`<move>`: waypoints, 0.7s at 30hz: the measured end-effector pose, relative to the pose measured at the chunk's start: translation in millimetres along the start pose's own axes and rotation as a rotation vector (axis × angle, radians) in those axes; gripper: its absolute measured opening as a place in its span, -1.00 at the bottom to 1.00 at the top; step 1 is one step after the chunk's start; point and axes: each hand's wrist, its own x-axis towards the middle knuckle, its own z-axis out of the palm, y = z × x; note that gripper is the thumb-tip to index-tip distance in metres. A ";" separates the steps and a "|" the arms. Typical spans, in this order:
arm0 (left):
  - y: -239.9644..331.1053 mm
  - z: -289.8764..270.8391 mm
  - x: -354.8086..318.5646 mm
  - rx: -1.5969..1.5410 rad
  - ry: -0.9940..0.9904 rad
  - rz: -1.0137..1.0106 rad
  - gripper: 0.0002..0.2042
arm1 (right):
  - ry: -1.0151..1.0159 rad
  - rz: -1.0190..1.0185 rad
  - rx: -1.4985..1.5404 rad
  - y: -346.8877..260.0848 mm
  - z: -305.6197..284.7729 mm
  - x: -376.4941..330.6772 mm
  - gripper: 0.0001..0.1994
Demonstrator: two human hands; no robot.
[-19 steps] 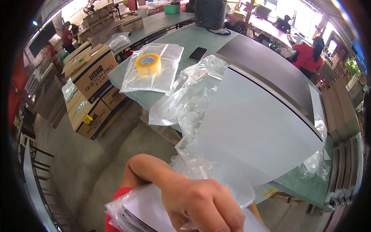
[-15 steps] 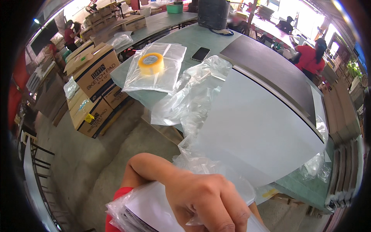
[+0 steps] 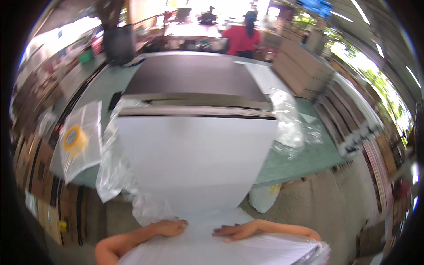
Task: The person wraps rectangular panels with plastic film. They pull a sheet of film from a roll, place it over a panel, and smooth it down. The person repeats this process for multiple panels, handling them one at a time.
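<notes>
A white-topped stack in clear plastic wrapping [image 3: 194, 251] lies at the lower edge, close against my body. My left hand [image 3: 173, 227] rests on its far part, fingers curled and seemingly pinching the plastic. To its right, my right hand [image 3: 235, 230] lies flat with fingers stretched across the wrapped stack. Beyond both hands, a large white sheet [image 3: 194, 154] slopes up to the table, ending at a dark-edged pile with a dark grey board [image 3: 198, 77] behind it. Loose crumpled plastic [image 3: 115, 159] hangs along the white sheet's left side.
On the green table [image 3: 291, 165], a yellow tape roll [image 3: 75, 138] sits on flat clear bags [image 3: 84, 159] at left. A dark phone [image 3: 115, 100] lies near them. Cardboard stacks [image 3: 302, 66] stand at right, cartons [image 3: 42, 172] at left. A person in red [image 3: 243, 39] is at the back.
My view has swung to the right and blurred. My hands, earlier bunched close together near me with a fist in front, are now apart on the wrapped stack, the right one flattened.
</notes>
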 end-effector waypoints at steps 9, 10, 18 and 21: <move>153.1 -111.0 15.3 -0.226 0.586 0.379 -0.74 | 0.115 -0.082 0.212 -39.0 -58.5 64.1 -0.41; 167.7 -124.7 3.1 -0.235 0.681 0.483 -0.71 | 0.311 -0.193 0.185 -66.1 -61.2 57.7 -0.51; 132.1 -127.5 -37.8 -0.748 0.427 -0.099 -0.76 | 0.625 -0.202 0.408 -96.7 -80.7 11.7 -0.70; 121.4 -145.0 -41.2 -0.797 1.078 0.199 -0.91 | 0.411 -0.017 0.287 -68.1 -77.2 12.0 -0.64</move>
